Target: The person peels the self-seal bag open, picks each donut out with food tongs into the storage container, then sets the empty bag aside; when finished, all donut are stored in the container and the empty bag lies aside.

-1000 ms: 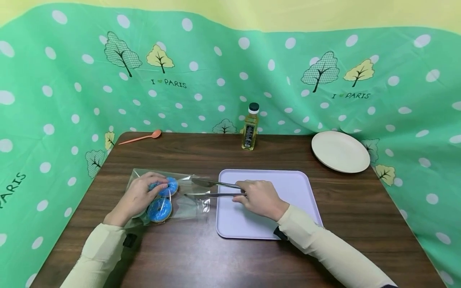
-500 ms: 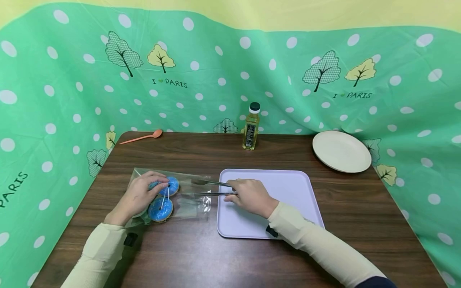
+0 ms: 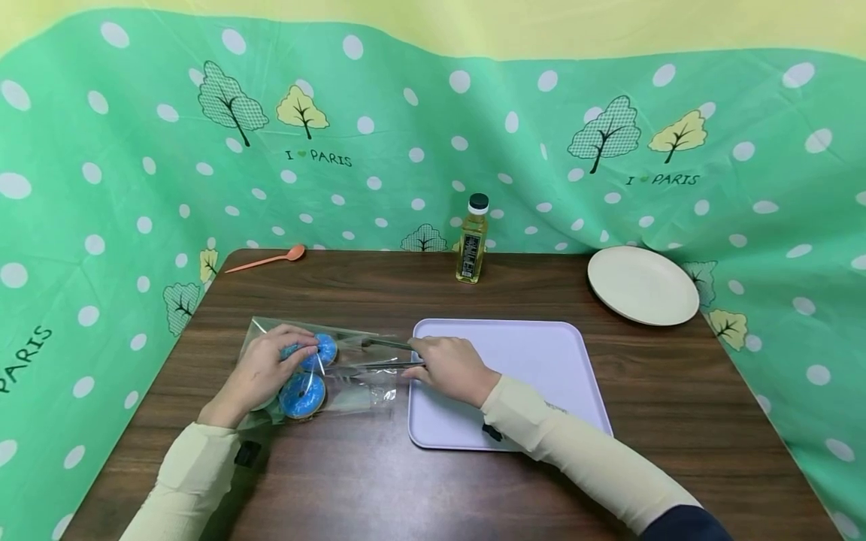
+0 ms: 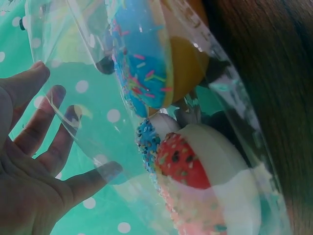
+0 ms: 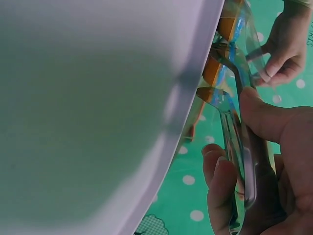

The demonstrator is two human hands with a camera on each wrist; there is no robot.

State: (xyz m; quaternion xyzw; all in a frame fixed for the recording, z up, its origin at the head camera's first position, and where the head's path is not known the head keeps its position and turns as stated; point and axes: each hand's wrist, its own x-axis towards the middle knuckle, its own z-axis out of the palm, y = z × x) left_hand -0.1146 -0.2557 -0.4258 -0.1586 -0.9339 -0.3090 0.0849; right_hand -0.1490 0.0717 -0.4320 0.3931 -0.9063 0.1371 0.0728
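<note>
A clear plastic bag lies on the left of the table, with two blue-iced donuts in it. The left wrist view also shows a donut with red icing and sprinkles behind the film. My left hand is over the donuts, its thumb and fingertips pinching the upper film. From the right, my right hand grips metal tongs above the tray's left edge. The tongs' two arms stand apart and their front ends are inside the bag's mouth, close to the donuts.
A lilac tray sits right of the bag. Behind it stand an oil bottle and, at back right, a cream plate. An orange spoon lies at the back left edge. Green patterned cloth hangs around the table.
My right hand has moved left with the tongs, carrying their ends deeper into the bag. The left hand has stayed in place on the film.
</note>
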